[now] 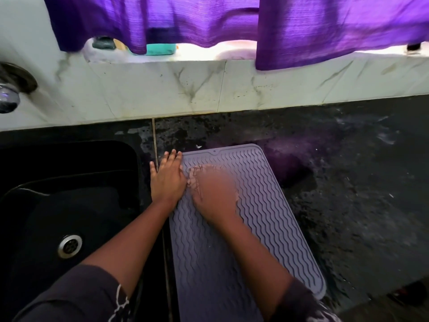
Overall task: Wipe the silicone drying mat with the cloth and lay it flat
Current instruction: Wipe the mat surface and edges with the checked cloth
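Your right hand [213, 194] is blurred by motion, so I cannot tell if its grip is clenched or flat. It is over a pale cloth [194, 180], of which only a frayed edge shows at the fingertips. Just left of it, your left hand [168, 180] lies palm down with straight fingers on the left border of the mat [267, 219] and holds nothing. The mat lies flat on the tabletop [348, 194], and its long axis runs from you toward the wall. The right hand is near the far left corner, so most of the mat lies nearer to you and to the right of the grip. It is grey-lilac, with wavy ridges, a raised rim and rounded corners.
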A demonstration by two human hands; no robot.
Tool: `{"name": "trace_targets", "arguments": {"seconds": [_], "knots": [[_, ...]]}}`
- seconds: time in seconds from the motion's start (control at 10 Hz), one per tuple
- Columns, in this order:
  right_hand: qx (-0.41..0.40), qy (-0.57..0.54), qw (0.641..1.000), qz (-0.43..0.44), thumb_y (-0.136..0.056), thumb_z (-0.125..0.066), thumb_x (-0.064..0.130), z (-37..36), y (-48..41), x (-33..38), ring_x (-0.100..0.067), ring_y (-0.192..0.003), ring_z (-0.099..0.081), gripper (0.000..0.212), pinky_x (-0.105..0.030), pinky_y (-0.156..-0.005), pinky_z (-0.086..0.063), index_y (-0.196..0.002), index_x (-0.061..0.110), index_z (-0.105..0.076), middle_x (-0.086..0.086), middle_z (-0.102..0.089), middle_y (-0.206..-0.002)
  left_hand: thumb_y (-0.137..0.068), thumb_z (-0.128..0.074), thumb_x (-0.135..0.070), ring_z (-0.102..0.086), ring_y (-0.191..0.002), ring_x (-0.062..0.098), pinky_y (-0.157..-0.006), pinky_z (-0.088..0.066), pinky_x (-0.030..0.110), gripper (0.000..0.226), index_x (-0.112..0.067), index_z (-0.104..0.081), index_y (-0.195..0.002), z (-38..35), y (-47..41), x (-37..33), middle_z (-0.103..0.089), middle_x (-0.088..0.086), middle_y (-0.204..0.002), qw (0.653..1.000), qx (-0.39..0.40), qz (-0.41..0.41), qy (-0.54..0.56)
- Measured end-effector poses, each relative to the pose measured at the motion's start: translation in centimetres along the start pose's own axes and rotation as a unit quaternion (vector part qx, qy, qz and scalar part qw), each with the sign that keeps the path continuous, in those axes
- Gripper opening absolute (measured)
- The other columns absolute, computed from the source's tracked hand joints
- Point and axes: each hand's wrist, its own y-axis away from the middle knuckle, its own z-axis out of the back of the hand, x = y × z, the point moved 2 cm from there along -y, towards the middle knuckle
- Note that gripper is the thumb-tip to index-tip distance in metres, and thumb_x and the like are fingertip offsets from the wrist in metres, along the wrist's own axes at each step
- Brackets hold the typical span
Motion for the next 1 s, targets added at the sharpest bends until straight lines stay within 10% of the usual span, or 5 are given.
{"name": "trace_targets", "arguments": {"seconds": [1.0], "knots": [[0.012, 0.011, 0.999, 0.046, -0.095, -0.044, 0.036, -0.4, 9.8, -2.8, -0.027, -0.13, -0.032, 0.051, -0.041, -0.106, -0.029, -0.144, 0.023, -0.032, -0.002, -0.037, -0.146, -0.096, -0.036, -0.017, -0.02, -0.145, 0.018, -0.117, 0.0, 0.05, 0.049, -0.016, -0.036, -0.145, 0.7, 1.4, 0.1, -0.031, 0.004, -0.154, 0.998, -0.015, -0.017, 0.063]]}}
